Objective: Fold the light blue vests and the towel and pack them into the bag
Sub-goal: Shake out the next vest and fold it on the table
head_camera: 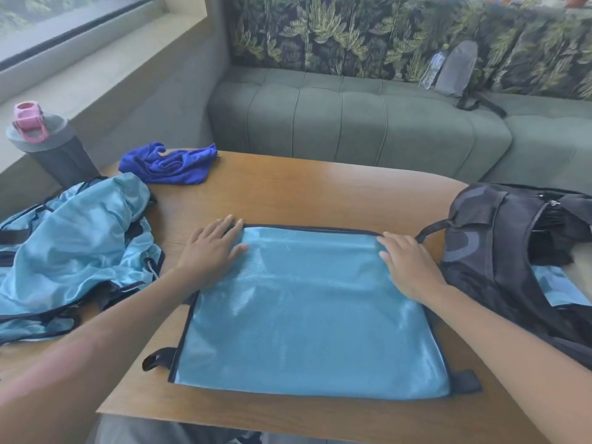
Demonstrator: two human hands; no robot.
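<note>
Head view. A light blue vest (pixel 307 315) lies flat, folded into a rectangle with dark trim, in the middle of the wooden bench (pixel 320 187). The left hand (pixel 211 248) rests palm-down on the vest's far left corner, fingers straight and spread, gripping nothing. The right hand (pixel 410 267) lies flat on the vest's far right corner, fingers likewise straight, its grip open. Two short dark straps stick out at the vest's near corners.

Left of the vest, a heap of unfolded vests (pixel 73 248) lies crumpled at the bench edge. Beyond the vest to the far left, the dark blue towel (pixel 169 166) sits bunched up. Right of the vest, the dark bag (pixel 512 251) lies on the bench, just beside the right hand, its zip open; a patch of light blue cloth (pixel 557 290) shows at its near side.

Far left of the vest stands a grey bottle (pixel 54 149) with a pink cap. Behind the bench runs a green sofa (pixel 352 116), with a clear bottle (pixel 432 70) and a grey backpack (pixel 458 68) on it.
</note>
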